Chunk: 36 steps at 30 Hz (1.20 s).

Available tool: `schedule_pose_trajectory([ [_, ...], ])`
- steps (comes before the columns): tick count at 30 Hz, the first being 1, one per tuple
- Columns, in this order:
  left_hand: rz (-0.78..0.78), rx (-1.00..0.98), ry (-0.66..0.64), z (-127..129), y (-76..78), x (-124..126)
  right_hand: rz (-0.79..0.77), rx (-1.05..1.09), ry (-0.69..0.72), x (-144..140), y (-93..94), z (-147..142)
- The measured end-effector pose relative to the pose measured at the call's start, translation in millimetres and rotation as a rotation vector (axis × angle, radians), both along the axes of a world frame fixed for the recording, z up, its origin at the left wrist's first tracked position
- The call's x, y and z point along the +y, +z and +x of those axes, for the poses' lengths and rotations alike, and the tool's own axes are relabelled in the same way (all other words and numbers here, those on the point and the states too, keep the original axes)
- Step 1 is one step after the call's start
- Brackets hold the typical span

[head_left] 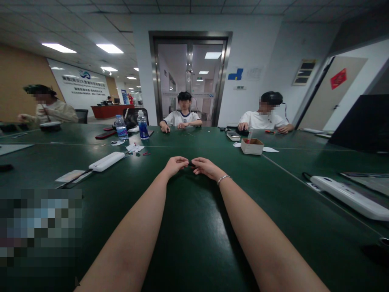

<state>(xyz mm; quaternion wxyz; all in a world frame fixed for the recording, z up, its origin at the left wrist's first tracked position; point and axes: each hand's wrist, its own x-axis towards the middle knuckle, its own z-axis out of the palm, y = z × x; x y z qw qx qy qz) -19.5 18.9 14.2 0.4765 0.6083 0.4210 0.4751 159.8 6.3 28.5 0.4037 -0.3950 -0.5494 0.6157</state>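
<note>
- Pinched at the fingertips: the left hand (177, 165) has one end of a small dark piece (191, 164) and the right hand (207, 167) has the other, so both grips are closed on it
- It sits straight out in front of the person, over the bare middle of the table (188, 227), well apart from the box (252, 150) and the white bar (107, 161)
- From where I'm standing, a slip looks like the main danger, since the piece is tiny and only the tips of the fingers have hold of it
- If it did fall, I'd expect a hunt for it: dark on dark green, on a top glossy enough to let it skid
- Uneven force is another worry, as one hand pulling or twisting harder than the other could snatch it free and flick it towards the scraps (135, 148) or the far seats
- Fingers cover most of it too, so a crooked hold could easily go unnoticed
- As for its lie, the long axis seems to run sideways from hand to hand, roughly level, though so little shows that I can't swear to it, nor say which end is the front
</note>
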Motion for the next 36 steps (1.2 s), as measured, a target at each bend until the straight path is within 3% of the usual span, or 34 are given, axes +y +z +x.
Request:
schedule_pose_trajectory([
  [36,-0.044,-0.089,0.023,1.7,-2.2,2.5,0.063,-0.047,-0.006,2.7,-2.2,-0.4],
])
